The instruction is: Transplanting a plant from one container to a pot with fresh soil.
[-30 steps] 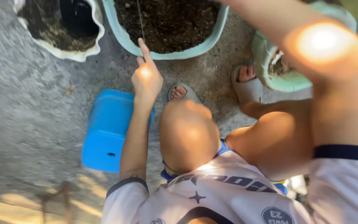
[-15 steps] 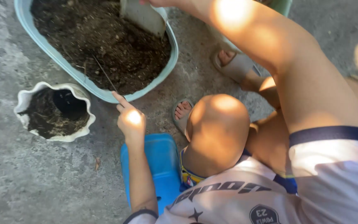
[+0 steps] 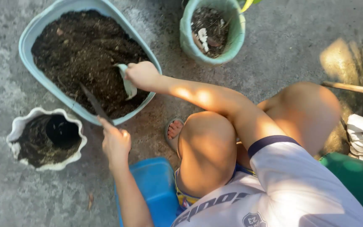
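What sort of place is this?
Probably an outdoor yard used for potting plants: rough concrete ground in sunlight, a tub full of soil, a white wavy pot and a green pot beside it.

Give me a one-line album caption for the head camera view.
Right hand digs a pale scoop into a tub of soil; left hand holds a thin stick.

My pale scoop point(image 3: 127, 82) sits tilted, blade down in the dark soil. My thin stick point(image 3: 92, 101) slants across the tub's rim.
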